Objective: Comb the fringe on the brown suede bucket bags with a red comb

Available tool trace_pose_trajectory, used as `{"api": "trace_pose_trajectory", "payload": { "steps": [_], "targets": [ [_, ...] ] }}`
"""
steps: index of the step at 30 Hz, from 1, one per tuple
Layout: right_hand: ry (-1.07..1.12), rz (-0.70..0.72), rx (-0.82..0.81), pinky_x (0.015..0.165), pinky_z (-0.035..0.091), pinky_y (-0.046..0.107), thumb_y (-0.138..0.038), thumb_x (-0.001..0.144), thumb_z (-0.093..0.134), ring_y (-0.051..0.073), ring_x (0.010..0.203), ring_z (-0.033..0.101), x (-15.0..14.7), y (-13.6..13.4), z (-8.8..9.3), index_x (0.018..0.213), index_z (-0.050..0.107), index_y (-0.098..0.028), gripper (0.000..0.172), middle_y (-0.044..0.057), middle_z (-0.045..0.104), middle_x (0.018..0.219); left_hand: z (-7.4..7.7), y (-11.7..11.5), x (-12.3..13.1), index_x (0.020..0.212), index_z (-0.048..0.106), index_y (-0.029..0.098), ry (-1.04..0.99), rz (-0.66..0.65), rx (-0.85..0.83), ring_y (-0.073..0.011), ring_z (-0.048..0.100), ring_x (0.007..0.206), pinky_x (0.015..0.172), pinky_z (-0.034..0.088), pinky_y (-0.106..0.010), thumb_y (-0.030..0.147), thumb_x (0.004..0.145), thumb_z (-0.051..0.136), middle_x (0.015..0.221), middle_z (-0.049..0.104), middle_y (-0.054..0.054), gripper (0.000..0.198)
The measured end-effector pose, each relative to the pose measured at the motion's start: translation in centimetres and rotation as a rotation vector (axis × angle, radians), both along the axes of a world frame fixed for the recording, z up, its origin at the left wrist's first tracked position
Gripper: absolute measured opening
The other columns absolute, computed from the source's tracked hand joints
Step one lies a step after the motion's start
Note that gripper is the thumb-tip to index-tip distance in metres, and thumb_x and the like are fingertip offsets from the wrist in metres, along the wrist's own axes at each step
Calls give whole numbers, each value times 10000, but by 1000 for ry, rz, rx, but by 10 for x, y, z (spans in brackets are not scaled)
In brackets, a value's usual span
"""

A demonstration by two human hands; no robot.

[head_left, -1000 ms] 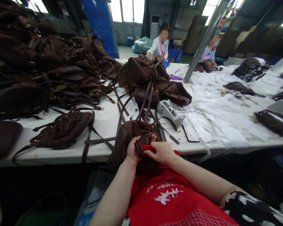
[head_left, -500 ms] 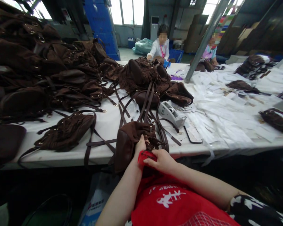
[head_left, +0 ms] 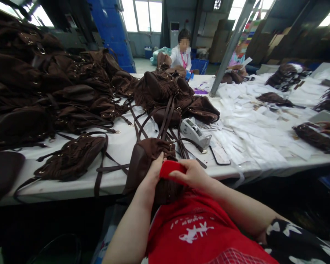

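Observation:
A brown fringed bag (head_left: 143, 161) hangs half over the near edge of the white table (head_left: 121, 145), against my red apron. My left hand (head_left: 154, 172) is closed on the bag's side. My right hand (head_left: 191, 174) grips a red brush (head_left: 172, 167) and presses it onto the bag's fringe. The bag's long straps trail back across the table towards the other bags.
A big heap of brown bags (head_left: 44, 84) fills the left of the table, one lying apart (head_left: 71, 156). A grey tape dispenser (head_left: 194, 132) and a phone (head_left: 219, 154) sit just beyond my hands. White paper covers the right side. Two people (head_left: 181, 51) work at the far end.
My right hand has brought the red brush up from the lap edge onto the bag's fringe. The left hand shifted its hold on the bag. Another person's hand appeared at the right edge.

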State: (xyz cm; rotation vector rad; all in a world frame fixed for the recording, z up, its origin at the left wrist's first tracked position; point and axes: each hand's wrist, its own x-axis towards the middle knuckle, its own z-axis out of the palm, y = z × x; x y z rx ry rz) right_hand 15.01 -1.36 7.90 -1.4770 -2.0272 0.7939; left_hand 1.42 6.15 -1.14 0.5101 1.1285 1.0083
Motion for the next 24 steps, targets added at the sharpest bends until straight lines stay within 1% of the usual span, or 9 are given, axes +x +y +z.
{"api": "trace_pose_trajectory", "payload": {
  "steps": [1, 3, 6, 8, 11, 14, 16, 20, 24],
  "targets": [
    [-41, -87, 62, 478, 252, 218, -607, 791, 519, 88, 505, 409, 5, 14, -3, 689, 582, -155, 467, -31, 510, 558, 1, -2, -4, 777, 657, 100, -51, -43, -19, -143, 597, 517, 559, 486, -258, 379, 799, 594, 573, 637, -35, 287],
    [-160, -172, 143, 492, 249, 233, -587, 822, 486, 105, 521, 437, 12, 39, -11, 685, 572, -166, 451, -14, 539, 577, 1, -7, -9, 814, 660, 96, -186, -94, -31, -142, 625, 560, 608, 511, -263, 308, 815, 577, 642, 671, -54, 227],
    [-319, -192, 179, 520, 260, 246, -579, 845, 455, 135, 573, 501, 8, 60, -24, 732, 576, -181, 431, 16, 599, 642, 1, -14, -11, 924, 653, 101, -398, -86, -32, -170, 670, 734, 776, 522, -319, 239, 842, 526, 804, 708, -83, 205],
    [-402, -187, 182, 544, 278, 252, -585, 864, 419, 155, 632, 549, 0, 65, -30, 784, 580, -192, 432, 34, 637, 708, 2, -17, -12, 974, 645, 108, -509, -77, -30, -201, 667, 849, 872, 492, -373, 273, 856, 506, 889, 708, -92, 246],
    [-521, -158, 188, 585, 314, 261, -600, 880, 372, 179, 717, 597, -11, 66, -37, 845, 581, -198, 454, 56, 665, 800, 5, -18, -16, 1038, 630, 112, -653, -88, -28, -248, 626, 996, 960, 430, -436, 383, 862, 480, 1002, 687, -115, 357],
    [-606, -109, 185, 625, 346, 268, -606, 885, 349, 190, 761, 618, -17, 64, -42, 879, 577, -198, 467, 65, 671, 854, 5, -19, -20, 1051, 628, 108, -736, -75, -8, -269, 589, 1070, 997, 392, -447, 439, 854, 473, 1048, 673, -130, 416],
    [-625, -84, 173, 632, 358, 271, -610, 884, 344, 194, 762, 624, -19, 61, -44, 883, 573, -199, 471, 63, 673, 852, 4, -20, -23, 1047, 631, 104, -750, -80, -1, -273, 588, 1070, 995, 391, -445, 462, 848, 470, 1029, 678, -134, 440],
    [-606, -11, 164, 637, 374, 271, -628, 864, 369, 199, 774, 628, -18, 52, -46, 901, 582, -198, 481, 68, 674, 863, 2, -19, -25, 1048, 632, 101, -712, -121, 8, -267, 613, 1025, 945, 434, -422, 484, 836, 474, 984, 689, -136, 466],
    [-610, 76, 117, 644, 379, 272, -657, 826, 416, 210, 767, 626, -20, 41, -50, 862, 607, -191, 504, 83, 676, 839, -1, -18, -24, 1117, 601, 96, -685, -179, 34, -262, 617, 1012, 916, 448, -404, 487, 834, 475, 1011, 678, -147, 499]
  ]
}}
